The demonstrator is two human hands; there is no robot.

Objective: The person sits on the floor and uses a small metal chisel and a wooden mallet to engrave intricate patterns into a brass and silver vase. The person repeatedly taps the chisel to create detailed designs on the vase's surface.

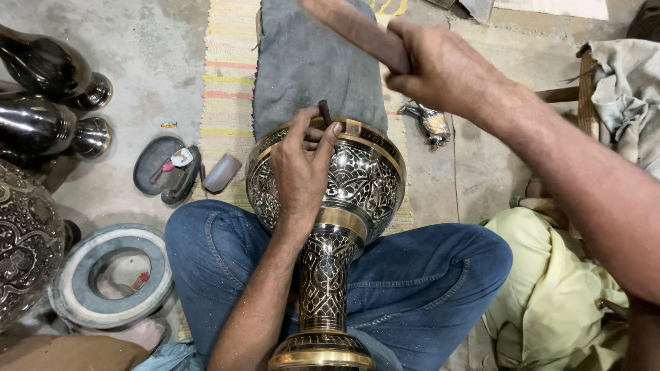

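Observation:
A black and brass engraved vase (pixel 357 185) lies across my lap, its round body away from me and its foot (pixel 322 354) near the frame's bottom. My left hand (pixel 300 165) rests on the vase's body and pinches a short dark chisel (pixel 324 112) upright against the rim. My right hand (pixel 440 69) is raised above the vase, closed around a brown wooden mallet handle (pixel 357 31) that points up-left.
Dark polished vases (pixel 48 96) and an engraved one (pixel 24 240) stand at the left. A grey ring (pixel 110 275) and a small dish with bits (pixel 167 168) lie on the concrete floor. A grey cloth (pixel 309 62) covers a striped mat. Yellow-green cloth (pixel 550 288) sits at right.

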